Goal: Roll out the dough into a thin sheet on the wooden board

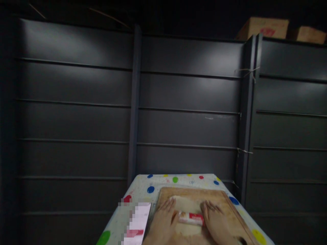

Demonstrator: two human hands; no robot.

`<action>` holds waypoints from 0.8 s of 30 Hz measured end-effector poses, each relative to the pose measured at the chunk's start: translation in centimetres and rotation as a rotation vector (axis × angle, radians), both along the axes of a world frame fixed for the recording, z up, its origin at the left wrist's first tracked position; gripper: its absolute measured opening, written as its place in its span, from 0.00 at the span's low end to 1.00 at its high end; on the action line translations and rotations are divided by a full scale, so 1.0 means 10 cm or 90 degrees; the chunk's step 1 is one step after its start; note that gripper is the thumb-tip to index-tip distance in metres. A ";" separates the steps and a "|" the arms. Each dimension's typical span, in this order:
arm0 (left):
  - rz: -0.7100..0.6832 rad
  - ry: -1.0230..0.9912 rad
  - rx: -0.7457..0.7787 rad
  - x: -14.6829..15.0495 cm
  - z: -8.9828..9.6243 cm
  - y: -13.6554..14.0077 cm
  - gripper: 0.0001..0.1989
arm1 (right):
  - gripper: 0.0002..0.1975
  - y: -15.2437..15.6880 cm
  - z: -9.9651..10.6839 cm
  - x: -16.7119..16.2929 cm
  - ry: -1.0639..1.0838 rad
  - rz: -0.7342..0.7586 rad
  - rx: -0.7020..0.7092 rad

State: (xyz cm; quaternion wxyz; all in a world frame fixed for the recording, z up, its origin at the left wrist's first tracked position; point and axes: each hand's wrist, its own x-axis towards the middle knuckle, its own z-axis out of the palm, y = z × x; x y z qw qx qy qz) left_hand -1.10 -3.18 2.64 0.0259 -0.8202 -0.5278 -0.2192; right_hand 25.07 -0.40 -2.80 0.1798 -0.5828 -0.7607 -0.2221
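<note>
A pale sheet of dough [187, 206] is spread on a wooden board [230, 207], which lies on a table [143, 187] covered with a cloth of coloured dots. Across the dough a red-and-white cylinder [191, 218], apparently used as a rolling pin, is laid crosswise, near the lower edge of the view. It is flanked by both hands: the left hand [163, 217] is laid flat at its left end and the right hand [216, 217] at its right end, each with fingers stretched forward and palm pressed down; nothing is pinched or clasped, and the cylinder is merely borne upon by the heels of the palms, as far as can be told from the dim, blurred view. The rolling-out of the dough is judged to be in hand, with the sheet already fairly thin. An even forward push from both palms would be called for next, with equal pressure kept at both ends so that the sheet is not thinned lopsidedly. A white-and-red packet [139, 221] lies just left of the board.
</note>
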 end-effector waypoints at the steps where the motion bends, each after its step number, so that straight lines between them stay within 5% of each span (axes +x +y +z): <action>1: 0.012 0.007 -0.005 0.05 0.03 0.06 0.26 | 0.24 0.05 0.04 -0.03 0.003 -0.016 -0.004; 5: 0.048 0.006 0.010 0.14 0.02 0.16 0.24 | 0.21 0.13 0.08 -0.05 0.044 -0.005 -0.005; 10: 0.037 -0.034 -0.007 0.02 -0.12 -0.02 0.26 | 0.22 0.04 -0.17 0.07 0.084 0.065 0.023; 15: -0.006 -0.034 -0.035 0.00 0.00 -0.07 0.22 | 0.25 -0.07 -0.35 0.12 0.108 0.051 0.021; 24: 0.009 -0.033 -0.028 0.26 0.11 0.36 0.23 | 0.22 -0.16 -0.08 0.02 0.031 0.013 -0.019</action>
